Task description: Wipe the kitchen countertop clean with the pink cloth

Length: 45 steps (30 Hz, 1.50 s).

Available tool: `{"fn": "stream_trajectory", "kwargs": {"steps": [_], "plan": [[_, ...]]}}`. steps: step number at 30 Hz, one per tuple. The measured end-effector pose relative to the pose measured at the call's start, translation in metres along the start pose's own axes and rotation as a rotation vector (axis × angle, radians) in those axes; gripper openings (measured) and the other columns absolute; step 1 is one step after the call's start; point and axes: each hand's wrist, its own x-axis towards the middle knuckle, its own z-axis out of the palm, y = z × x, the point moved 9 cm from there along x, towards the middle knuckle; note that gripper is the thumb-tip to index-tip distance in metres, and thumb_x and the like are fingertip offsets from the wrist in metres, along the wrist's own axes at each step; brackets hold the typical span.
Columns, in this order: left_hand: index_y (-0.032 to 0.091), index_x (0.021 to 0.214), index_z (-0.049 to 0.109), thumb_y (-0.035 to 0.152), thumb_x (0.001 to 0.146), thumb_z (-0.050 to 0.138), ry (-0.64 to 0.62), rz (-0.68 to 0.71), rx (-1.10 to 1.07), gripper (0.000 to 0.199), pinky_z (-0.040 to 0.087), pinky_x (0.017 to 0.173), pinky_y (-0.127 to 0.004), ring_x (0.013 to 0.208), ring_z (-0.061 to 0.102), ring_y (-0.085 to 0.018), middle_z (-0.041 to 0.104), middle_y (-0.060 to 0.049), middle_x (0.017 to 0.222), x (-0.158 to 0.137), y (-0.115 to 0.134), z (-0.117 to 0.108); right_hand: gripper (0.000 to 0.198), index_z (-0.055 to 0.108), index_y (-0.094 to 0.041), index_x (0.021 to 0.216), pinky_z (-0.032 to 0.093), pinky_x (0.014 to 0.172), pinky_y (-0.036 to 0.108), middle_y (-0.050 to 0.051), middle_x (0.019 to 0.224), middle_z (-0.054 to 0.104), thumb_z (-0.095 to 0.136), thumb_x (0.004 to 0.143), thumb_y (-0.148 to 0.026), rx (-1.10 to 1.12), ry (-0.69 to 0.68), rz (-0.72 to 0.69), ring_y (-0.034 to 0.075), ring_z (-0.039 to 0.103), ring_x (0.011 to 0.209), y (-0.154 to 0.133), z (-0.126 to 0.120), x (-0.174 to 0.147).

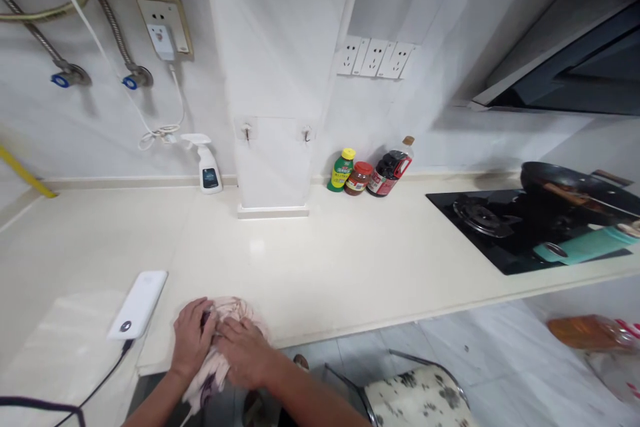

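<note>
Both hands are down on the pink cloth [216,367], bunched at the front edge of the counter [350,260], part of it hanging over! The left hand [192,337] curls over its left side, thumb and forefinger slightly apart; the right hand [245,350] lies across it, back up, fingers bent. Is either one clenched on a fold? From this angle, I cannot tell. Just left of the hands lies a white power bank [140,303], black cable [126,347] plugged in; farther back, a spray bottle [206,163] stands by the wall [195,100]
</note>
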Motion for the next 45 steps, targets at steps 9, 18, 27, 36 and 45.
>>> {"fn": "stream_trajectory", "kwargs": {"steps": [9, 18, 27, 36, 45], "plan": [[0.024, 0.11, 0.069, 0.05, 0.095, 0.048, 0.015, -0.013, 0.01, 0.036, 0.045, 0.103, -0.047, 0.116, 0.06, -0.028, 0.069, -0.01, 0.118, -0.002, 0.002, -0.001, 0.059, 0.06, -0.014, 0.139, 0.031, 0.121, 0.051, 0.018, 0.152, 0.052, 0.052, 0.081, -0.024, -0.153, 0.382, 0.704, 0.031, 0.041, 0.146, 0.212, -0.084, -0.167], [0.025, 0.111, 0.072, 0.049, 0.095, 0.051, -0.034, -0.022, 0.064, 0.036, 0.046, 0.103, -0.048, 0.119, 0.06, -0.028, 0.069, -0.011, 0.122, -0.003, 0.009, -0.001, 0.076, 0.049, -0.002, 0.147, 0.025, 0.115, 0.071, 0.031, 0.158, 0.038, 0.043, 0.095, -0.057, -0.357, 0.388, 1.285, 0.044, 0.023, 0.153, 0.26, -0.107, -0.197], [0.028, 0.115, 0.07, 0.045, 0.094, 0.055, 0.025, 0.023, 0.136, 0.031, 0.05, 0.101, -0.045, 0.122, 0.061, -0.027, 0.069, -0.009, 0.127, -0.011, 0.008, -0.003, 0.06, 0.056, -0.027, 0.145, 0.015, 0.126, 0.06, 0.011, 0.167, 0.034, 0.059, 0.093, -0.055, -0.15, 0.174, 0.394, 0.033, 0.025, 0.156, 0.149, -0.039, -0.007], [0.031, 0.119, 0.068, 0.042, 0.091, 0.062, 0.068, 0.028, 0.232, 0.031, 0.055, 0.101, -0.046, 0.124, 0.062, -0.027, 0.069, -0.008, 0.13, -0.014, 0.016, -0.011, 0.07, 0.046, -0.001, 0.149, 0.014, 0.117, 0.075, 0.034, 0.155, 0.041, 0.026, 0.101, -0.047, -0.3, 0.394, 0.987, 0.044, 0.03, 0.151, 0.32, -0.128, -0.029], [0.029, 0.129, 0.063, 0.039, 0.094, 0.058, 0.046, -0.084, 0.225, 0.037, 0.054, 0.108, -0.05, 0.133, 0.056, -0.029, 0.061, -0.012, 0.142, -0.023, 0.013, -0.01, 0.064, 0.048, -0.004, 0.149, 0.005, 0.126, 0.058, 0.024, 0.165, 0.03, 0.044, 0.099, -0.045, -0.165, 0.057, 0.43, 0.036, 0.019, 0.157, 0.186, -0.066, 0.167]]}}
